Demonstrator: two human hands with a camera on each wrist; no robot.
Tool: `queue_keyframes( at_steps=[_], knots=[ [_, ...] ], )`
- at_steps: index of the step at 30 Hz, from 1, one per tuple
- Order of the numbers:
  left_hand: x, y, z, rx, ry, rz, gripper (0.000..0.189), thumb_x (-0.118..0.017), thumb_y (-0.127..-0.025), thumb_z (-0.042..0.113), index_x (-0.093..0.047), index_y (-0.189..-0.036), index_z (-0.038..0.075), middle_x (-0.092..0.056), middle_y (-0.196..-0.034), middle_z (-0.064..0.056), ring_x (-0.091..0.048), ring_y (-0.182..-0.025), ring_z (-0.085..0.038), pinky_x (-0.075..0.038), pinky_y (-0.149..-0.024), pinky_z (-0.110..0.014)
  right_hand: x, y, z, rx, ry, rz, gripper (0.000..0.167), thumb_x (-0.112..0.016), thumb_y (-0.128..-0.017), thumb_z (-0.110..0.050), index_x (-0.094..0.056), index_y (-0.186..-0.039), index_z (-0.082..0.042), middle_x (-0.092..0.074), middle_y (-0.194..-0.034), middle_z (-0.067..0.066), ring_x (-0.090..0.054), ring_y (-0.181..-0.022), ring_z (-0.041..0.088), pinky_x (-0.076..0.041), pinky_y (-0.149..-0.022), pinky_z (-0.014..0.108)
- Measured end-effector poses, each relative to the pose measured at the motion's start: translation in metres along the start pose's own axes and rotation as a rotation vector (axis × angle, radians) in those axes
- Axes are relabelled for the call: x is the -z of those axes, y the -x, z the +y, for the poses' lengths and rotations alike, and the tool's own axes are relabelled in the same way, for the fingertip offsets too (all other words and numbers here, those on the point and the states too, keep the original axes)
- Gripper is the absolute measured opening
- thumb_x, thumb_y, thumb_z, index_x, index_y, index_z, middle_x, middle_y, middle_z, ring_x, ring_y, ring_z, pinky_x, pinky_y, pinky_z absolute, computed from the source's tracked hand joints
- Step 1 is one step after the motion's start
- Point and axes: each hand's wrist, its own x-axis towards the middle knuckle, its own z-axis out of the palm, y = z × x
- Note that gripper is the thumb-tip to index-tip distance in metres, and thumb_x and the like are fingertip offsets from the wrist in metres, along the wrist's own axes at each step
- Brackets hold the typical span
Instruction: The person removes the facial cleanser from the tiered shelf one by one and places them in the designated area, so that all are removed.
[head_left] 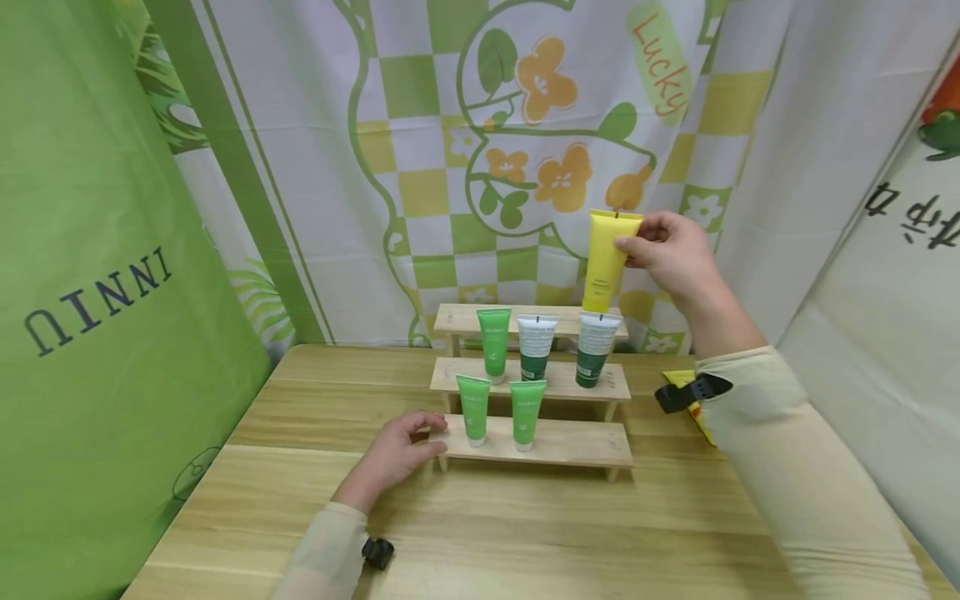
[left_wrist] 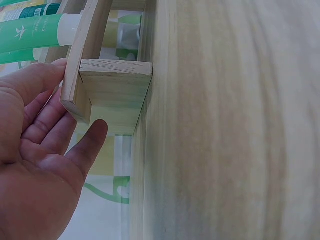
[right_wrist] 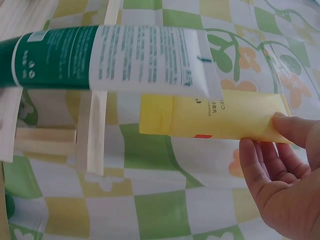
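My right hand (head_left: 675,257) pinches a yellow tube of cleanser (head_left: 606,254) by its crimped end, thumb on one face and fingers behind. The tube hangs upright, cap down, its lower end right at the right part of the top wooden shelf (head_left: 517,319). In the right wrist view, a white-and-green tube (right_wrist: 145,60) overlaps part of the yellow tube (right_wrist: 230,115). My left hand (head_left: 396,454) is at the left end of the bottom shelf (head_left: 577,443), fingers loosely bent. A fingertip touches the plank's end (left_wrist: 75,90) in the left wrist view, with the thumb apart below.
Two green tubes (head_left: 527,415) stand on the bottom shelf. The middle shelf (head_left: 450,373) holds a green tube (head_left: 494,343) and two white-and-green tubes (head_left: 536,346). A yellow packet or tube (head_left: 705,421) lies on the table (head_left: 480,533), partly behind my right sleeve. Patterned curtains (head_left: 300,167) surround it.
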Motion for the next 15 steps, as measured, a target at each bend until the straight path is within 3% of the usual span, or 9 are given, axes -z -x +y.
queue_keyframes(
  at_steps=[15],
  knots=[
    [0.0, 0.0, -0.001, 0.005, 0.011, -0.001, 0.023, -0.076, -0.087, 0.018, -0.068, -0.108, 0.018, -0.065, -0.124, -0.003, -0.06, -0.116, -0.026, -0.047, -0.101, -0.044, 0.028, 0.007, 0.018, -0.056, -0.06, 0.052, 0.033, -0.074, -0.089, -0.017, -0.05, -0.109, -0.009, -0.056, -0.1, 0.005, -0.062, -0.082, 0.013, -0.058, -0.072, 0.022]
  ],
)
